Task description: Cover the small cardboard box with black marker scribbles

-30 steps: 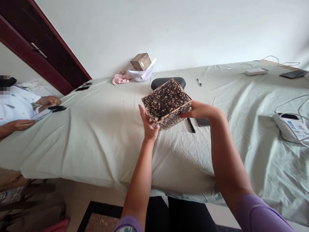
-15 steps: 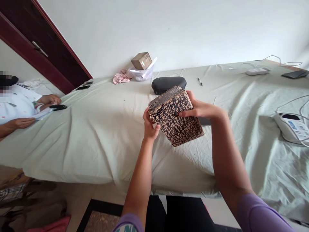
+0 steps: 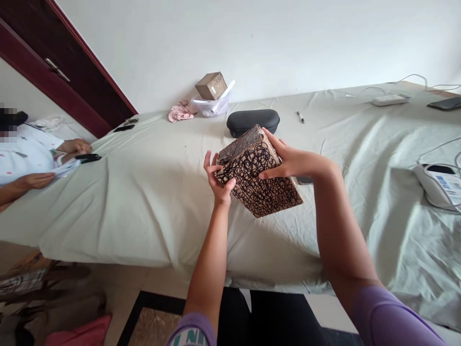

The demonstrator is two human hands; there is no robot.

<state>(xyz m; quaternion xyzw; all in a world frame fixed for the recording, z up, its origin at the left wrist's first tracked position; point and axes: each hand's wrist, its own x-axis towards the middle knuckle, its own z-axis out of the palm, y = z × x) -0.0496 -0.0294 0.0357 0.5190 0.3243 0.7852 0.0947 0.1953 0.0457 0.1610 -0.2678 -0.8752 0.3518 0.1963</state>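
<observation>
Both my hands hold a tilted kraft-brown box (image 3: pixel 259 180) covered in black scribbled loops, and its dark-patterned end faces up and to the left. My left hand (image 3: pixel 219 177) grips the near left side with its fingers curled on the corner. My right hand (image 3: pixel 283 161) presses across the upper right face, with the fingers spread. The box's underside is hidden from me.
A pale green sheet covers the long surface, with a black glasses case (image 3: pixel 253 122), a marker (image 3: pixel 300 117), and a white device with cables (image 3: pixel 437 185). A small cardboard box (image 3: pixel 211 86) sits on a clear tub (image 3: pixel 211 106). A seated person (image 3: pixel 29 154) handles papers at left.
The box has rolled in my hands, so its scribbled side faces me more. My left hand has shifted up its side, and the view has tilted slightly.
</observation>
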